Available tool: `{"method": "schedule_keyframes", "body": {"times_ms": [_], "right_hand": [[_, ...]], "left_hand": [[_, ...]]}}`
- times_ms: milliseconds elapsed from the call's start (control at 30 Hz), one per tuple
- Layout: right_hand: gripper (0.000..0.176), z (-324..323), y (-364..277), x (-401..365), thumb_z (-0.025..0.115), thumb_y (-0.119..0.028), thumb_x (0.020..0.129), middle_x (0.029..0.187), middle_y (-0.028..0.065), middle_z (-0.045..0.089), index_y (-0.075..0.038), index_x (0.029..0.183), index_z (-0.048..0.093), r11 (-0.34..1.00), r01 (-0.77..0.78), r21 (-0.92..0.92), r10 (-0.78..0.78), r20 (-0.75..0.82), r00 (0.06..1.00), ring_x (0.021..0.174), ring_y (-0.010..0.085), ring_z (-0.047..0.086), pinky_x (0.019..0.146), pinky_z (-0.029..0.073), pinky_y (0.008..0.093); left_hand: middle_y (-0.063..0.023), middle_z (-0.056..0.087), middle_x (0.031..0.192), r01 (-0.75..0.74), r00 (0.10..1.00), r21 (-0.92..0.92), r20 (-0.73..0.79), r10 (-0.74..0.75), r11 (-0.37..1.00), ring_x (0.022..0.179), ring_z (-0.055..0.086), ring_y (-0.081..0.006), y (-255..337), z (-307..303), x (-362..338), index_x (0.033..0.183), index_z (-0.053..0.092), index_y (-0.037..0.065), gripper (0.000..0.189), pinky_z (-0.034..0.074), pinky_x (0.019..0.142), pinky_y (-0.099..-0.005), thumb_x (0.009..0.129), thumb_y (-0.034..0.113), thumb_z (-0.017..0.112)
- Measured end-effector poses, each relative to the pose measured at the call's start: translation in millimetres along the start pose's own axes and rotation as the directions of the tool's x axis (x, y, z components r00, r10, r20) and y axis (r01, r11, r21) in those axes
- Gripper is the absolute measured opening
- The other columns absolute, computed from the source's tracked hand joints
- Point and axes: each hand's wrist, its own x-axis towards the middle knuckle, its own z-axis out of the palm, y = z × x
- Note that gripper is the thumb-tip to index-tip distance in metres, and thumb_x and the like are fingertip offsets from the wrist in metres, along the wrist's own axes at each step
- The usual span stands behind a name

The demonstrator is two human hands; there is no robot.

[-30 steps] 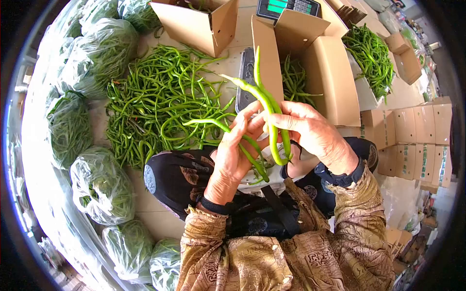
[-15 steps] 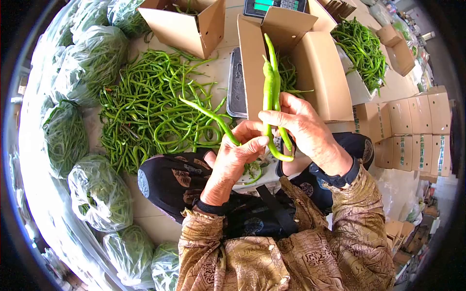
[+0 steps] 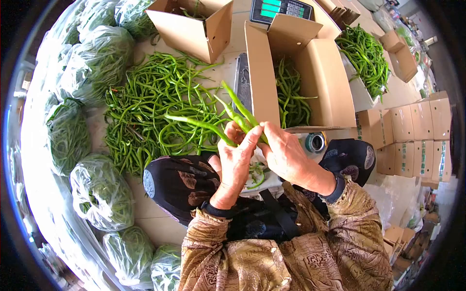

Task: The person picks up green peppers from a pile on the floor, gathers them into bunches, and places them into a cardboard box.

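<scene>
My left hand [image 3: 236, 157] is closed on a long green pepper [image 3: 196, 122] that points to the upper left. Beside it, my right hand [image 3: 286, 154] has its fingers pinched round two more green peppers [image 3: 241, 107], whose tips slant up and left. The two hands touch or nearly touch, and the lower ends of the peppers are hidden by the fingers. Left of the hands a large loose pile of green peppers [image 3: 160, 104] covers the floor. Just beyond my right hand stands an open cardboard box [image 3: 330, 82] with peppers [image 3: 291, 92] inside.
Plastic bags of peppers [image 3: 102, 189] line the left side. A second open box [image 3: 187, 31] stands at the top, near a scale display [image 3: 281, 9]. To the right are a heaped container of peppers [image 3: 364, 56] and stacked boxes [image 3: 412, 116]. A tape roll [image 3: 316, 142] lies by my knee.
My right hand has moved down and left to meet my left hand. Its peppers, upright before, now slant left. The view has shifted slightly, and the tape roll has come into sight.
</scene>
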Motion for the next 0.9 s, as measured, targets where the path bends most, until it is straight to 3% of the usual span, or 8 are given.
{"method": "schedule_keyframes", "body": {"times_ms": [100, 167, 300, 500, 700, 767, 800, 900], "right_hand": [[0.035, -6, -3, -6, 0.06, -0.003, 0.084, 0.08, 0.0256, 0.061, -0.003, 0.114, 0.042, 0.985, -0.165, 0.043, 0.161, 0.081, 0.984, 0.073, 0.0443, 0.062, 0.06, 0.05, 0.0509], [0.025, -26, -5, -2, 0.06, -0.011, 0.089, 0.08, 0.0193, 0.064, 0.001, 0.11, 0.052, 0.844, -0.444, 0.301, 0.333, 0.356, 0.873, 0.061, 0.0269, 0.066, 0.054, 0.051, 0.0408], [0.029, -57, -9, 2, 0.061, -0.023, 0.092, 0.086, 0.0074, 0.066, 0.003, 0.106, 0.06, 0.462, -0.689, 0.559, 0.164, 0.709, 0.686, 0.058, 0.0101, 0.056, 0.052, 0.044, 0.0219], [0.029, -62, -2, -13, 0.067, -0.02, 0.088, 0.09, 0.0081, 0.07, 0.001, 0.107, 0.063, 0.15, -0.742, 0.654, 0.086, 0.739, 0.668, 0.056, 0.0053, 0.052, 0.053, 0.041, 0.018], [0.028, -61, 18, -49, 0.069, -0.015, 0.086, 0.084, 0.0034, 0.069, 0.0, 0.109, 0.065, 0.286, -0.801, 0.526, -0.072, 0.845, 0.529, 0.055, 0.0043, 0.051, 0.048, 0.038, 0.0185], [0.026, -90, 11, -53, 0.067, -0.016, 0.089, 0.085, 0.0024, 0.07, -0.002, 0.111, 0.065, 0.449, -0.708, 0.545, -0.092, 0.817, 0.57, 0.056, 0.0044, 0.051, 0.05, 0.04, 0.0189], [0.025, -113, 13, -54, 0.067, -0.018, 0.09, 0.088, 0.0015, 0.07, -0.004, 0.11, 0.066, 0.547, -0.614, 0.569, -0.071, 0.762, 0.643, 0.058, 0.0046, 0.052, 0.051, 0.042, 0.0192], [0.019, -199, 19, -60, 0.066, -0.017, 0.09, 0.09, 0.0012, 0.07, -0.006, 0.105, 0.067, 0.549, -0.627, 0.552, 0.49, 0.395, 0.777, 0.062, 0.0042, 0.054, 0.054, 0.04, 0.018]], "left_hand": [[0.0004, 0.059, 0.091, 0.072, 0.984, -0.013, 0.164, -0.069, 0.997, 0.058, 0.041, -0.0028, 8, -11, 6, 0.123, 0.053, 0.001, 0.046, 0.029, 0.048, -0.0179, 0.081, 0.012, 0.068], [-0.0021, 0.06, 0.099, 0.107, 0.968, -0.078, 0.235, -0.086, 0.991, 0.057, 0.04, -0.003, 12, -14, 8, 0.13, 0.051, 0.001, 0.052, 0.029, 0.048, -0.0176, 0.08, 0.008, 0.064], [-0.0109, 0.059, 0.128, 0.195, 0.957, -0.235, 0.257, -0.133, 0.952, 0.062, 0.047, -0.0045, 10, -15, 15, 0.138, 0.045, 0.002, 0.06, 0.034, 0.048, -0.0159, 0.079, 0.004, 0.055], [-0.0159, 0.064, 0.113, 0.19, 0.917, -0.31, 0.396, -0.055, 0.931, 0.071, 0.058, -0.0121, -2, -19, 6, 0.125, 0.054, 0.001, 0.047, 0.046, 0.054, -0.0194, 0.081, 0.011, 0.067], [-0.0094, 0.055, 0.112, 0.029, 0.974, -0.624, 0.192, 0.117, 0.781, 0.076, 0.052, -0.007, -1, -48, 34, 0.12, 0.051, 0.001, 0.031, 0.038, 0.046, -0.0145, 0.09, 0.0, 0.058], [-0.0111, 0.05, 0.12, -0.124, 0.987, -0.637, -0.002, 0.159, 0.761, 0.081, 0.051, -0.0076, 15, -38, 33, 0.123, 0.047, -0.001, 0.032, 0.036, 0.045, -0.0123, 0.092, -0.002, 0.055], [-0.0111, 0.051, 0.119, -0.082, 0.972, -0.646, 0.117, 0.205, 0.759, 0.084, 0.051, -0.0089, 4, -60, 42, 0.124, 0.047, -0.002, 0.032, 0.036, 0.044, -0.0124, 0.093, 0.0, 0.055], [-0.0112, 0.051, 0.116, -0.079, 0.988, -0.512, 0.073, 0.135, 0.855, 0.084, 0.051, -0.0087, 5, -45, 32, 0.124, 0.047, -0.001, 0.031, 0.036, 0.045, -0.0121, 0.094, 0.0, 0.054]]}}
